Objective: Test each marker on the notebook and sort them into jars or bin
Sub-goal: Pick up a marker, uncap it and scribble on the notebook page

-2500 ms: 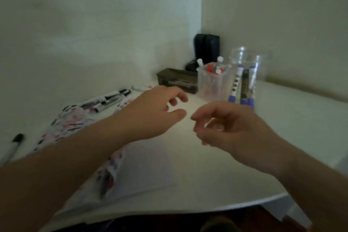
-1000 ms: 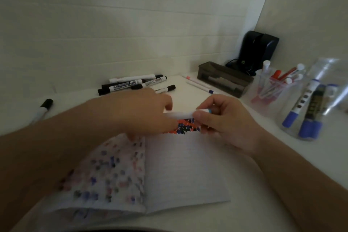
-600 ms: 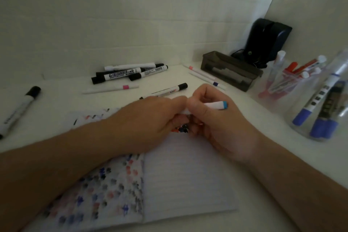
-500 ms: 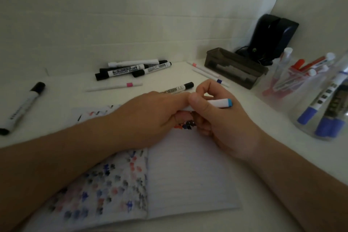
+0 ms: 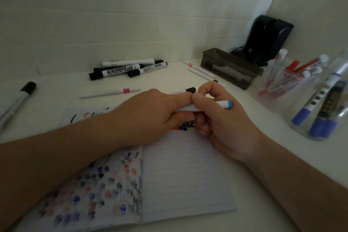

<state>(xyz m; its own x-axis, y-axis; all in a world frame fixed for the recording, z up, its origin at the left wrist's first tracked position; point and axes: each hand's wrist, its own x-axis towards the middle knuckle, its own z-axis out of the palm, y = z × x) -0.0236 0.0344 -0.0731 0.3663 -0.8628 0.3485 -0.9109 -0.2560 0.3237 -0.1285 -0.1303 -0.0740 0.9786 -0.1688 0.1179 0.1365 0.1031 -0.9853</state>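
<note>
Marker, a slim white barrel with a blue end band (image 5: 207, 106), lies level between both grips just above the open lined notebook (image 5: 184, 175), left hand (image 5: 150, 117) and right hand (image 5: 222, 118) curled around opposite ends, seemingly to pull its cap apart before testing.

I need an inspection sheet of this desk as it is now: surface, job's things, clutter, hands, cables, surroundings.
Surface: white table, dim light.
Job's things: open notebook with colour test marks; blue-ended marker held over it; black markers and thin pens lying loose; red-marker jar; blue-marker jar; dark bin.
Clutter: nothing seen.
Hands: left hand and right hand both grip the marker.
Cables: dark cord by black device.
Surroundings: white corner walls.
</note>
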